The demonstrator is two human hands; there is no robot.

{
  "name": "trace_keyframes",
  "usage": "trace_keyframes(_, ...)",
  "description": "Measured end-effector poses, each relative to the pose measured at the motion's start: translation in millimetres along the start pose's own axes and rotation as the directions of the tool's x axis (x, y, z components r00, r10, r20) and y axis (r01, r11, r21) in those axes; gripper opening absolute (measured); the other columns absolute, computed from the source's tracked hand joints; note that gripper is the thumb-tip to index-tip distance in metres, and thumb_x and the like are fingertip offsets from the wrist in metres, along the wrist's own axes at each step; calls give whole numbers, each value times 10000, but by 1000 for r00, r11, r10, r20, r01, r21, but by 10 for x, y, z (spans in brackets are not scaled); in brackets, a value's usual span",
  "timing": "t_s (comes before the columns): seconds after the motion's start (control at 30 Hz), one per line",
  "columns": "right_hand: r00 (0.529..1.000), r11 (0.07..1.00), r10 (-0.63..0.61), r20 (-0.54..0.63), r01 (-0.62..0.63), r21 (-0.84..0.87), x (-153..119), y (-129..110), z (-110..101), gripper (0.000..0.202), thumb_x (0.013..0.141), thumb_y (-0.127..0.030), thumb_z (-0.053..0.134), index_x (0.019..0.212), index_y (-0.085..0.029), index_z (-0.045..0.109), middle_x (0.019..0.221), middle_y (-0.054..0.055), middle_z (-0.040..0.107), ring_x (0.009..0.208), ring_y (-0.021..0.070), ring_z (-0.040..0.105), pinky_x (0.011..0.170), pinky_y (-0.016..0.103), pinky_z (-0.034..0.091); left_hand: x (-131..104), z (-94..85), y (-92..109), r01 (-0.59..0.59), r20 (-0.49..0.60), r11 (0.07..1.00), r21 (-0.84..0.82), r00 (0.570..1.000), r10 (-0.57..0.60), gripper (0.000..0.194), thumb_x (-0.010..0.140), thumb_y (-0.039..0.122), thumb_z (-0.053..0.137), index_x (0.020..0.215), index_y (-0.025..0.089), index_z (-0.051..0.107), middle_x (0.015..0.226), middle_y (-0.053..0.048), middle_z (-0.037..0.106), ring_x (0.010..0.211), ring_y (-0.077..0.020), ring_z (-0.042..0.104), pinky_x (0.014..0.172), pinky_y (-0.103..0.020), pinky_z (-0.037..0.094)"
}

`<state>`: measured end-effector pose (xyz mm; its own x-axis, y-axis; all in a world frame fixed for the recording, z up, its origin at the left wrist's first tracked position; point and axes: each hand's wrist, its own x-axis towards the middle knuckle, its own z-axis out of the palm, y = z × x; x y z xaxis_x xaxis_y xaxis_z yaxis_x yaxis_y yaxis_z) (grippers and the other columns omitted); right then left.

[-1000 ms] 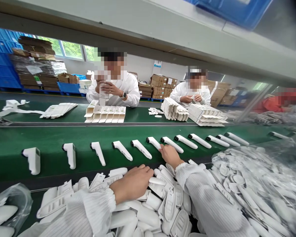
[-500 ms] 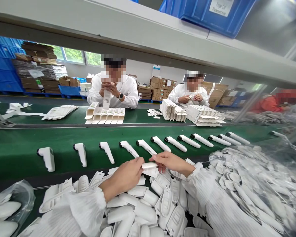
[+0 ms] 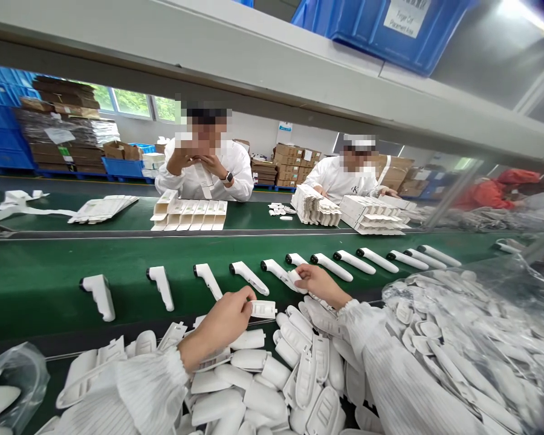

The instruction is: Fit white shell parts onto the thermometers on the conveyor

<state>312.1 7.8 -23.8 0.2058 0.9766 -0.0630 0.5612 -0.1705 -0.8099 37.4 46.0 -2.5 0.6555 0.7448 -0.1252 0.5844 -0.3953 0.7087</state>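
Observation:
My left hand (image 3: 229, 311) pinches a small white plastic cover piece (image 3: 263, 309) above a heap of white plastic shells (image 3: 272, 380) at the near edge. My right hand (image 3: 316, 281) reaches onto the green conveyor belt (image 3: 40, 284) and grips the handle of a white thermometer body (image 3: 294, 273) lying there. More white thermometer bodies (image 3: 249, 277) lie in a row across the belt, to the left and right of that one. Both my sleeves are white.
A clear bag of white plastic parts (image 3: 471, 338) lies at the right, another bag (image 3: 4, 386) at the lower left. Two workers in white (image 3: 208, 172) (image 3: 344, 175) sit across a second belt with folded white cartons (image 3: 190, 214) and stacks (image 3: 372, 211). A grey shelf with a blue bin (image 3: 390, 30) hangs overhead.
My hands drew apart: the right went from the cover piece out to a thermometer body on the belt, the left kept the cover piece. The row on the belt shifted right.

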Motion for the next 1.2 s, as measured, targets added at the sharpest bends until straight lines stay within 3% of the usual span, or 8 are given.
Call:
trace_keyframes(0.17, 999, 877, -48, -1, 41, -478, 127, 113, 129, 456, 823, -183, 612, 1279, -210, 610, 1087, 81, 698, 951, 223, 649, 804, 297, 472, 150, 58, -89, 257, 81, 784, -565, 963, -257, 122, 772, 248, 577, 876, 206, 529, 655, 29, 560, 545, -133, 526, 501, -235, 398)
trace_keyframes(0.5, 999, 691, -50, -15, 24, -723, 188, 192, 155, 409, 981, -218, 430, 1356, -70, 505, 1112, 228, 676, 1078, 327, 628, 905, 401, 455, 293, 159, -78, 355, 264, 470, -808, 932, -250, 158, 692, 178, 514, 844, 191, 473, 571, 74, 396, 439, -71, 347, 430, -187, 275)
trace_keyframes(0.67, 968, 953, -252, 12, 251, -172, -102, -27, 246, 505, 944, -447, 544, 1382, -197, 515, 1353, 125, 586, 1218, 272, 547, 1016, 403, 435, 308, 242, 67, 351, 310, 408, -843, 936, -165, 146, 691, 164, 493, 828, 188, 449, 600, 70, 345, 458, -67, 298, 447, -186, 252)
trace_keyframes(0.83, 954, 864, -296, -53, 291, 412, -187, -258, 401, 426, 857, -486, 641, 1179, -208, 650, 1023, 40, 690, 928, 191, 627, 862, 335, 502, 350, 314, 185, 301, 279, 443, -845, 953, -116, 117, 790, 191, 446, 904, 196, 475, 649, 55, 349, 510, -92, 335, 484, -199, 279)
trace_keyframes(0.93, 962, 919, -255, -93, 271, 286, -32, -160, 268, 453, 884, -470, 602, 1256, -213, 628, 989, 41, 684, 851, 183, 612, 803, 339, 495, 283, 270, 107, 134, 215, 741, -659, 977, 15, 197, 832, 238, 507, 1024, 216, 545, 815, -9, 533, 728, -155, 499, 632, -254, 412)
trace_keyframes(1.0, 960, 962, -272, -65, 274, 21, 79, -20, 158, 396, 906, -403, 582, 1247, -214, 650, 1046, 58, 684, 886, 202, 615, 849, 360, 481, 182, 212, 17, -210, 248, 951, -227, 932, 265, 323, 814, 198, 536, 1129, 241, 590, 1109, -64, 596, 1025, -229, 514, 845, -336, 432)
trace_keyframes(1.1, 960, 891, -270, 71, 277, -360, 183, 177, 111, 383, 937, -263, 521, 1307, -218, 612, 1195, 81, 665, 1046, 240, 611, 941, 355, 450, 17, 146, -77, -526, 423, 821, 222, 811, 405, 439, 765, 114, 551, 1169, 270, 622, 1346, -71, 546, 1229, -293, 433, 976, -402, 373)
trace_keyframes(1.2, 972, 764, -194, 133, 235, -600, 230, 268, 193, 493, 963, -211, 462, 1454, -173, 441, 1162, 120, 680, 1068, 261, 619, 904, 328, 455, -78, 147, -80, -511, 398, 814, 276, 832, 387, 436, 726, 49, 567, 1096, 263, 653, 1233, -50, 631, 1137, -257, 513, 895, -333, 416)
